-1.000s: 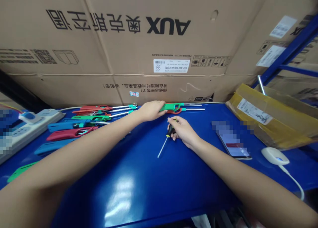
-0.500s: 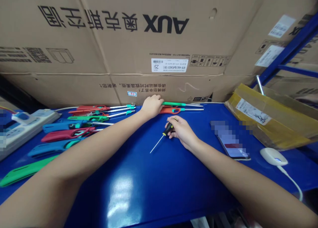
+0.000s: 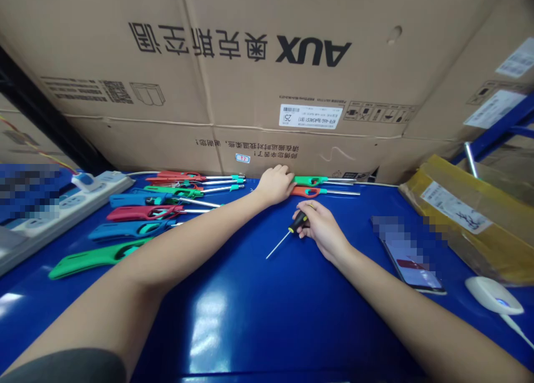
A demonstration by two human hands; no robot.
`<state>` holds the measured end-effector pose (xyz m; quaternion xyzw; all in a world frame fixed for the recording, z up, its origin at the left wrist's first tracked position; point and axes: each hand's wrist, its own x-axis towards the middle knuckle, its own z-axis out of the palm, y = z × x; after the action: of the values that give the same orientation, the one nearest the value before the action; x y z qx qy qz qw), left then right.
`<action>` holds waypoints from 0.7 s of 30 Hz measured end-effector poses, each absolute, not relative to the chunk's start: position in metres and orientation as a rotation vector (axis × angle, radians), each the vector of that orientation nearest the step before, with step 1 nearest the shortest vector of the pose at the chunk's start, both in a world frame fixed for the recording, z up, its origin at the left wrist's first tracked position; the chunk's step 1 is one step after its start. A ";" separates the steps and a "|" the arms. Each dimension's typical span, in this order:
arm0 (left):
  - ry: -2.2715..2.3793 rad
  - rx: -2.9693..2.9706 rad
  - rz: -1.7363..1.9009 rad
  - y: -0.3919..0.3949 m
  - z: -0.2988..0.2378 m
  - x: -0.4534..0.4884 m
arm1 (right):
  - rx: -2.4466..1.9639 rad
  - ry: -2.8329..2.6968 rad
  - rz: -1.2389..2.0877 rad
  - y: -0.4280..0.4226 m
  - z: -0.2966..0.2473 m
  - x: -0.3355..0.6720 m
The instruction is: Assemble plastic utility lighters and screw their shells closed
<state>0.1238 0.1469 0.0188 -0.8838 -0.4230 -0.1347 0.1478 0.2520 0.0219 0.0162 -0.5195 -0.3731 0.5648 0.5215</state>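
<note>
Head view: at the far edge of the counter, left grip set over the left ends of the green stick lighter and the orange stick lighter, fingers bent downward. Whether closed on a handle or merely touching: cannot tell. Orange stick lighter just beside the green, on its near side. Long axis of each: left to right, roughly parallel to the carton behind, metal tubes pointing right. Direction from left grip: right. Direction from right grip: far side. Nearer hand: left.

Right grip: closed around the handle of the screwdriver, shaft slanting near and left, tip well apart from both lighters. Farther left: a row of other stick lighters, tubes mostly pointing right. To the right: phone, then taped box.
</note>
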 end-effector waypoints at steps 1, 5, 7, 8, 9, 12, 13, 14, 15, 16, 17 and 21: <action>-1.231 -2.540 -0.392 0.147 0.019 0.123 | -1.242 -0.887 1.352 0.022 0.016 0.252; -1.272 -2.539 -0.414 0.146 0.022 0.121 | -1.224 -0.858 1.346 0.023 0.015 0.253; -1.292 -2.549 -0.417 0.144 0.026 0.120 | -1.213 -0.851 1.341 0.024 0.015 0.254; -1.305 -2.553 -0.419 0.143 0.030 0.118 | -1.207 -0.853 1.338 0.024 0.014 0.255; -1.320 -2.557 -0.424 0.142 0.035 0.116 | -1.202 -0.860 1.335 0.025 0.013 0.257; -1.367 -2.557 -0.466 0.130 0.060 0.102 | -1.202 -0.913 1.318 0.028 0.010 0.261; -1.384 -2.558 -0.471 0.123 0.070 0.093 | -1.208 -0.945 1.310 0.029 0.009 0.262; -1.397 -2.571 -0.458 0.115 0.079 0.082 | -1.217 -0.987 1.299 0.030 0.008 0.263; -1.414 -2.587 -0.433 0.105 0.088 0.069 | -1.229 -1.037 1.283 0.031 0.006 0.264; -1.424 -2.618 -0.383 0.094 0.095 0.054 | -1.243 -1.096 1.259 0.032 0.005 0.264; -1.422 -2.662 -0.312 0.083 0.100 0.038 | -1.258 -1.162 1.226 0.033 0.004 0.264; -1.484 -2.789 0.167 0.038 0.098 -0.021 | -1.313 -1.484 0.982 0.031 0.003 0.264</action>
<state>-0.0213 0.0383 0.0983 -0.8815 -0.4691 0.0529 -0.0109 0.2640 0.0311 0.0032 -0.5307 -0.5997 0.3969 0.4485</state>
